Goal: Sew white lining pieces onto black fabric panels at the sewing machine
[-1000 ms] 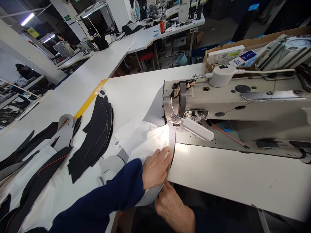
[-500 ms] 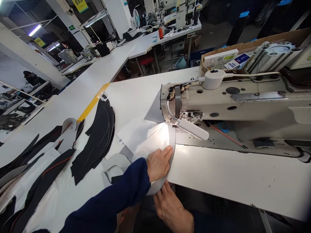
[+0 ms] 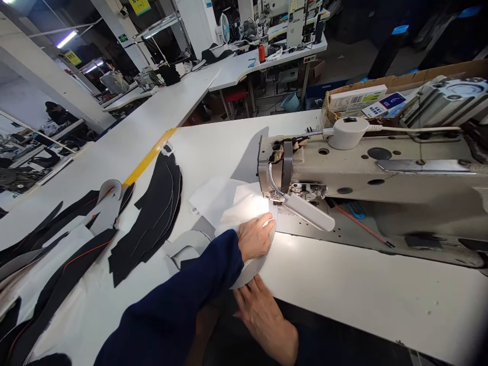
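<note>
Under the head of a sewing machine [image 3: 290, 168] lies a curved grey fabric panel [image 3: 247, 274], with a white sheet-like layer [image 3: 217, 203] over it, brightly lit near the needle. My left hand [image 3: 256, 238] presses on the panel just in front of the needle area, palm down, fingers stretched toward its curved edge. Lower down, my right hand [image 3: 263, 312] has its fingertips at the panel's near edge, at the table's front; its fingers are partly hidden and slightly blurred, and seem closed on that edge.
Stacked black fabric pieces [image 3: 152, 213] lie to the left, with more black and grey parts [image 3: 87, 249] beyond. A white lamp [image 3: 310, 211] hangs beside the needle. Behind the machine stands a cardboard box [image 3: 331, 104] of small boxes. Yellow tape [image 3: 150, 155] crosses the table.
The fabric panel has moved farther in toward the needle. My left hand has slid forward with it, and my right hand has shifted slightly up and left. The view has also shifted a little.
</note>
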### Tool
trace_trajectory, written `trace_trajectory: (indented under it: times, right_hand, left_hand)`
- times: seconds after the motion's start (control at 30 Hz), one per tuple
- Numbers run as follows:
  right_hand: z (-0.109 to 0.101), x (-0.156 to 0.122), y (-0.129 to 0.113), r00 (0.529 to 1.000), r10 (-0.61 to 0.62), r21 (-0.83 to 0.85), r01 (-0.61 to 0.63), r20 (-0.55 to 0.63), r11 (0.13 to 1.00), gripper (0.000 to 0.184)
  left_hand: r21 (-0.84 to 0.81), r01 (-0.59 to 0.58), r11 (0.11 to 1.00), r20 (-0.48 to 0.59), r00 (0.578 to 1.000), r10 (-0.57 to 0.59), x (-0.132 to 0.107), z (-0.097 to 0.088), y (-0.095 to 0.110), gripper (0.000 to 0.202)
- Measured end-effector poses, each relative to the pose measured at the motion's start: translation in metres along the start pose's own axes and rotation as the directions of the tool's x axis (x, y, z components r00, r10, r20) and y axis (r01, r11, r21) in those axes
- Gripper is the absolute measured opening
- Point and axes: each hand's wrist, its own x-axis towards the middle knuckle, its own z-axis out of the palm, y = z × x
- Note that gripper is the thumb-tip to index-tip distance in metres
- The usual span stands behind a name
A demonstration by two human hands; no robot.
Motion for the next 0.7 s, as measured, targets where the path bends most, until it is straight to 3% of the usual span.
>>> trace_trajectory:
  times: [0.23,0.37,0.47,0.57,0.7]
  right_hand:
    - [-0.015,0.015,0.009,0.994,0.110,0.044,-0.110,0.001,0.993,0.074]
    - [-0.008,0.022,0.001,0.988,0.156,0.037,-0.156,-0.002,0.987,0.075]
    - [0.008,0.021,-0.009,0.992,0.112,0.058,-0.109,-0.065,0.992,0.062]
    - [0.021,0.018,-0.016,0.990,0.084,0.061,-0.077,-0.110,0.995,0.050]
    - [0.024,0.017,-0.018,0.991,0.074,0.044,-0.069,-0.110,0.997,0.055]
  left_hand:
    - [-0.020,0.107,0.994,-0.046,0.993,-0.108,0.023,-0.008,-0.005,0.041]
    - [0.038,0.119,0.992,0.115,0.986,-0.123,0.003,-0.020,0.000,0.042]
    - [0.098,0.123,0.987,0.236,0.961,-0.144,-0.023,-0.020,0.005,0.043]
    - [0.131,0.112,0.985,0.271,0.952,-0.144,-0.037,-0.012,0.006,0.045]
    - [0.136,0.027,0.990,0.260,0.964,-0.062,-0.030,0.003,-0.001,0.053]
